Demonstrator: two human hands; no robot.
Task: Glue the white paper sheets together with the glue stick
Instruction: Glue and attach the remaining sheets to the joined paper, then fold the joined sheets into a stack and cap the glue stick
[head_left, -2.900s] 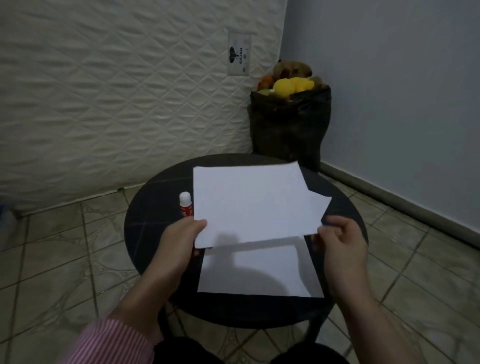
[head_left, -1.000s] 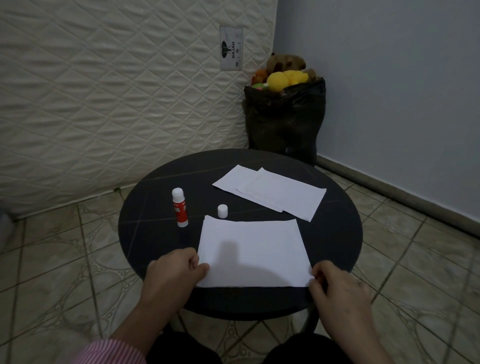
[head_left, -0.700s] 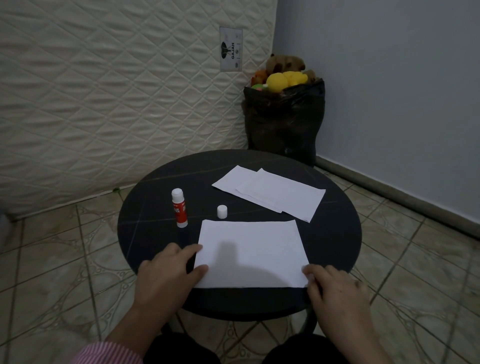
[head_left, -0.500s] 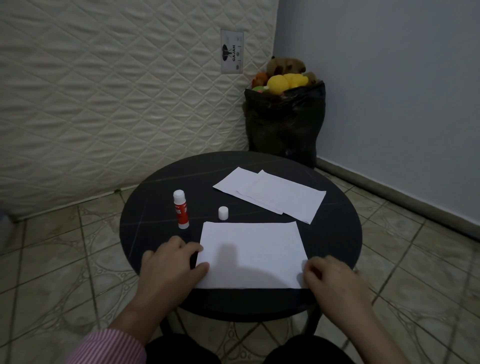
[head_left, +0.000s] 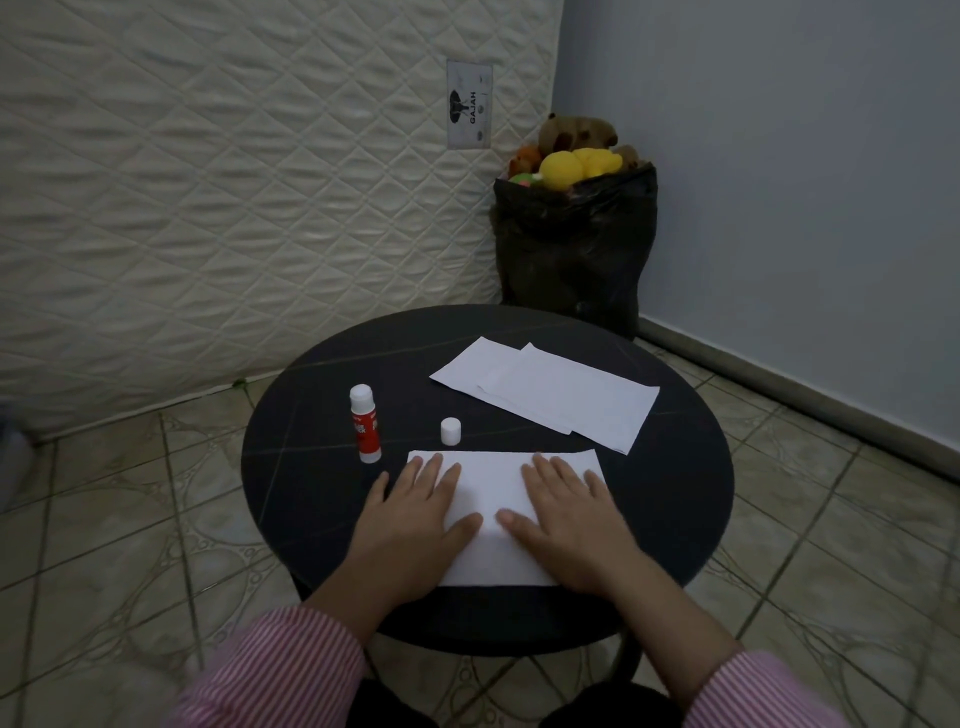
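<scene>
A white paper sheet (head_left: 493, 480) lies flat near the front of the round black table (head_left: 675, 499). My left hand (head_left: 415, 525) and my right hand (head_left: 566, 525) both press flat on it with fingers straight and spread. A red and white glue stick (head_left: 365, 425) stands upright to the left, uncapped, and its small white cap (head_left: 450, 431) stands just behind the sheet. Two more white sheets (head_left: 550, 395) lie overlapped at the table's far right.
A quilted mattress (head_left: 234, 182) leans against the wall behind the table. A black bag of stuffed toys (head_left: 571, 244) stands in the corner. Tiled floor surrounds the table, and a grey wall runs along the right.
The sheet I held up in both hands now lies on the one on the table. My hands moved from its front corners onto its middle and flattened out.
</scene>
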